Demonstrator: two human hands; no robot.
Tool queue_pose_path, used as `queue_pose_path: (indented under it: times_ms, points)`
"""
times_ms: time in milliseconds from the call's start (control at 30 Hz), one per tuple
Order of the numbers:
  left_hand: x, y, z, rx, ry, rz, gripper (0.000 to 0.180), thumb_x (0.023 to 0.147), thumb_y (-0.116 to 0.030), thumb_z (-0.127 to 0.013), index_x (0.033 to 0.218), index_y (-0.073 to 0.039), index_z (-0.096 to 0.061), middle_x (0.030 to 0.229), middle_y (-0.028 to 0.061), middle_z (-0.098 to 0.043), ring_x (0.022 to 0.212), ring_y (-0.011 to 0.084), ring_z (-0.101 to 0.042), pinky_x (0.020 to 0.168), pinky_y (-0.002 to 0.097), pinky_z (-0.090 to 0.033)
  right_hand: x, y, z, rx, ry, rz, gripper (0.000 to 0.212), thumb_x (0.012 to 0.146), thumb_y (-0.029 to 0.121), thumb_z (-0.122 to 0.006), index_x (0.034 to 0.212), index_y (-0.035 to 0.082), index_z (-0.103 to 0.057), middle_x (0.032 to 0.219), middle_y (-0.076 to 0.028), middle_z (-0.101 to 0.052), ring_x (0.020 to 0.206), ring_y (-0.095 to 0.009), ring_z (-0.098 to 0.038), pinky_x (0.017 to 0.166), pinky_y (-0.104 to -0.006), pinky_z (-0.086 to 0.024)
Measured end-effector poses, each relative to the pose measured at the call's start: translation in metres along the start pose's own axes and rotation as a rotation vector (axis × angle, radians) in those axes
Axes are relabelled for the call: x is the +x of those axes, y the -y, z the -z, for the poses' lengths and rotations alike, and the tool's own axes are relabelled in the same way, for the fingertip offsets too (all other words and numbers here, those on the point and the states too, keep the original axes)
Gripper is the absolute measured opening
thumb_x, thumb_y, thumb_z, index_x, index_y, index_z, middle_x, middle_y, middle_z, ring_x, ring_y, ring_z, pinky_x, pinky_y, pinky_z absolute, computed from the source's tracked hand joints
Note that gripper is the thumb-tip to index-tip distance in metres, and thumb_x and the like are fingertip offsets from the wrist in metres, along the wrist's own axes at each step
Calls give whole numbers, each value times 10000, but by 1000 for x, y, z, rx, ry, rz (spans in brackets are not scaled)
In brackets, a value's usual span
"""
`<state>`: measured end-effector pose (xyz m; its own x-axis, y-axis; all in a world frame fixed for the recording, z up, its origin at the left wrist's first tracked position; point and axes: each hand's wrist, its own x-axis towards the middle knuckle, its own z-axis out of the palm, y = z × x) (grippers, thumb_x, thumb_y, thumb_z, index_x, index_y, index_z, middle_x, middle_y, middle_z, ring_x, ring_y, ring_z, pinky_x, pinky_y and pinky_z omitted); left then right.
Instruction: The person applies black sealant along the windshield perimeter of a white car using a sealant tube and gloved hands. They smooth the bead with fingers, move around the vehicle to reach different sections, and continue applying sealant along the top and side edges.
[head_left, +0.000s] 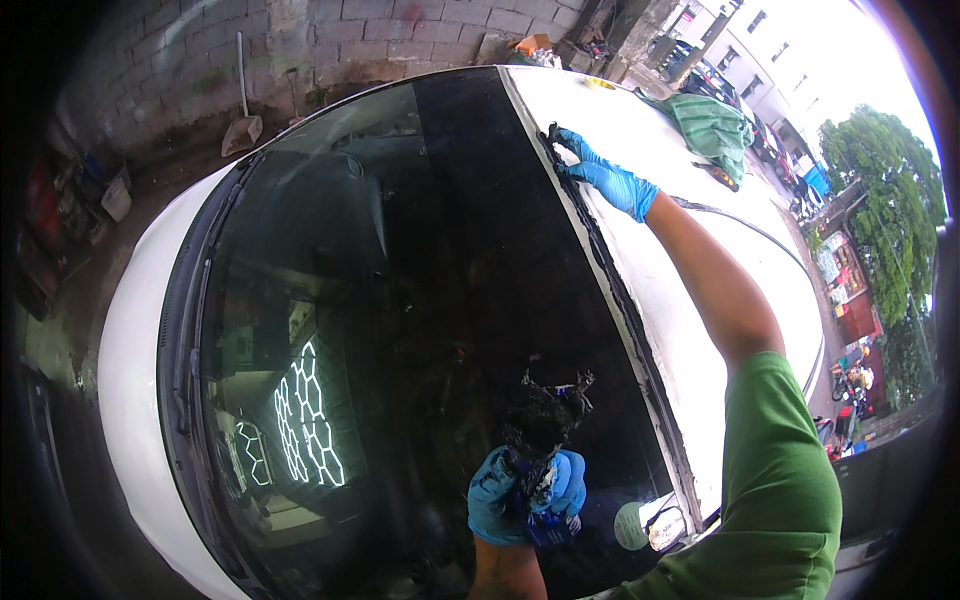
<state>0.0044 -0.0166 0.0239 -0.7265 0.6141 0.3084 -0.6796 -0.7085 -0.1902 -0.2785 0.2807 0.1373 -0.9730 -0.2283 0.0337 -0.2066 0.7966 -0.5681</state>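
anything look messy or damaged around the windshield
Yes. The black strip between the windshield and white roof looks ragged and uneven, not a clean line. The blue-gloved left hand is also smeared black; the dark blue thing it grips is hard to identify.

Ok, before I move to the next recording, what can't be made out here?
- Head view: the dark blue item's full shape; the gloved left hand covers part.
- Head view: whether the right hand grips anything at the black strip; its fingers hide the spot.
- Head view: most behind the windshield; dark glass and reflections hide it.
- Head view: the left forearm beyond the lower edge.
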Motion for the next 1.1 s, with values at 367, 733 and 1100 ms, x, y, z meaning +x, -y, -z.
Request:
queue_pose_path:
  times_ms: [367,733,1100]
  points:
    - [0,-2,0,21,-9,19,442,901,-428,-531,758,-11,-569,680,97,-474,595,205,-449,531,329,-378,-32,24,-8,24,12,-26,729,899,264,-482,1510,31,-160,1534,-213,-241,1433,-318,-214,1174,-373,-161]
    - [0,0,0,38,-29,-19,425,902,-423,-510,725,-40,-560,638,58,-479,614,196,-440,527,320,-369,-62,39,-10,136,53,-81,731,893,220,-478,1518,50,-139,1483,-211,-318,1364,-310,-345,1117,-371,-279]
    - [3,-2,-5,127,-10,32,416,872,-484,-516,700,-106,-525,637,12,-476,623,169,-434,557,305,-371,-86,47,-9,133,94,-77,704,892,165,-479,1511,50,-161,1482,-222,-339,1387,-321,-320,1126,-368,-262]
